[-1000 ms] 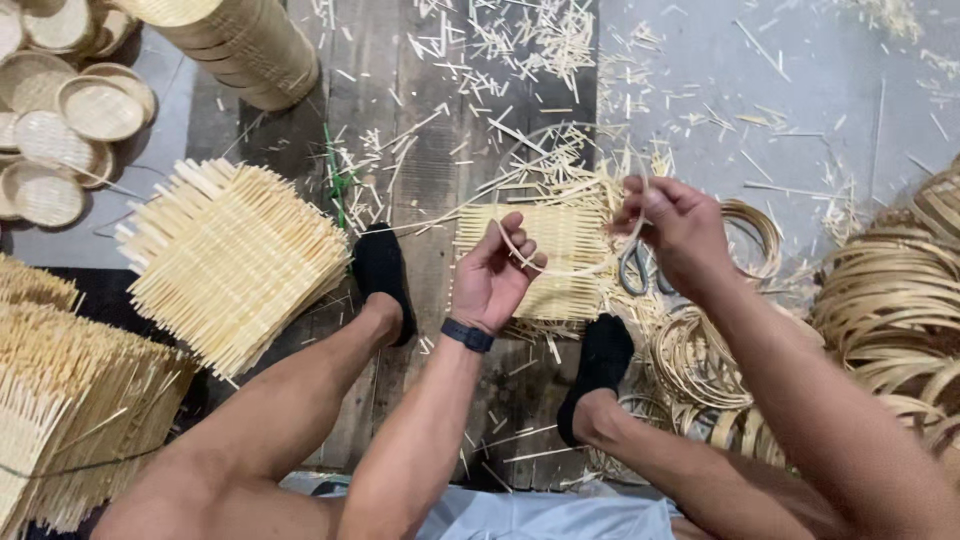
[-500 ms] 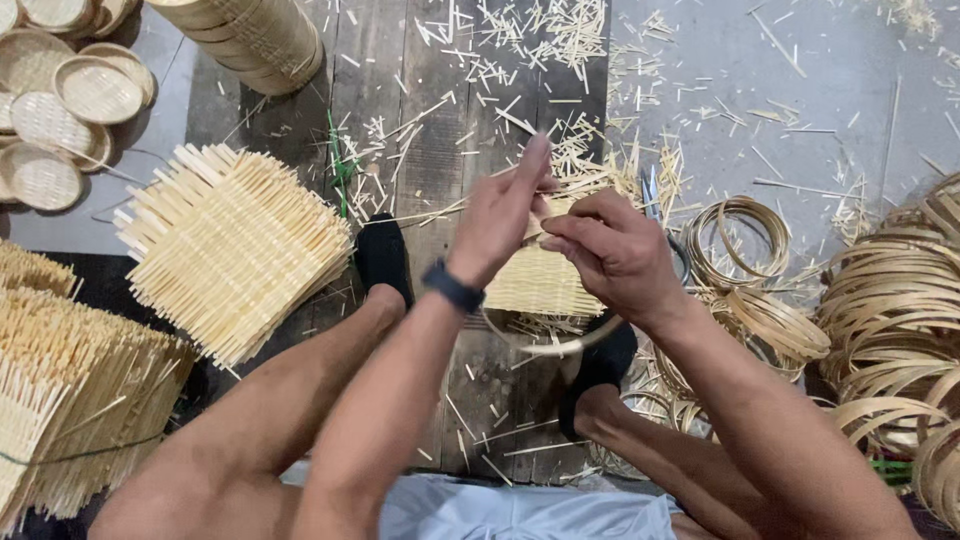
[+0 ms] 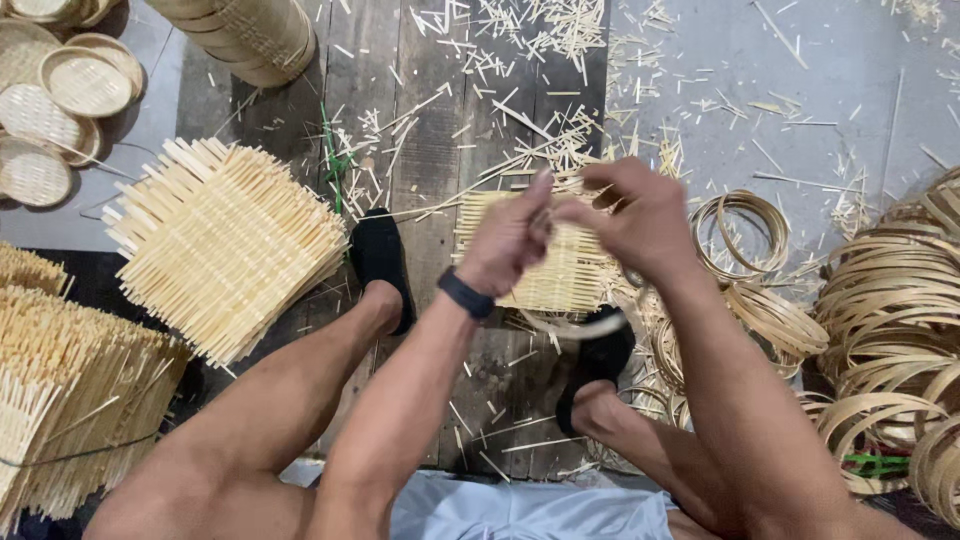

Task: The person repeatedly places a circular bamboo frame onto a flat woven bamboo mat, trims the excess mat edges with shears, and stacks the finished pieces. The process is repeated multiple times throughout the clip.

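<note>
Looking down through the head view, both hands were raised close together above a small square woven mat (image 3: 560,270) of pale bamboo strips, which lay on the plank floor (image 3: 450,130) between the person's 2 feet in black shoes. The left hand (image 3: 510,240), with a dark band at the wrist, had its fingers curled and its thumb tip up; its grip looked closed, pinching something thin, but what it pinched could not be made out. The right hand (image 3: 640,215) met it fingertip to fingertip, also closed in a pinch, and whether a strip ran between the 2 hands could not be told. A curved bamboo hoop (image 3: 590,325) showed just below the mat, near the right foot.

To the left lay a larger stack of woven mats (image 3: 225,250), and further left a pile of more mats (image 3: 70,390). Small round woven trays (image 3: 85,85) sat at the top left, and loose bamboo rings (image 3: 890,300) were heaped at the right. Cut splinters were scattered over the planks.

The mat would probably handle as light and springy but brittle at its loose ends; holding it by the woven middle or along a bound edge seemed safer than by the protruding tips.
</note>
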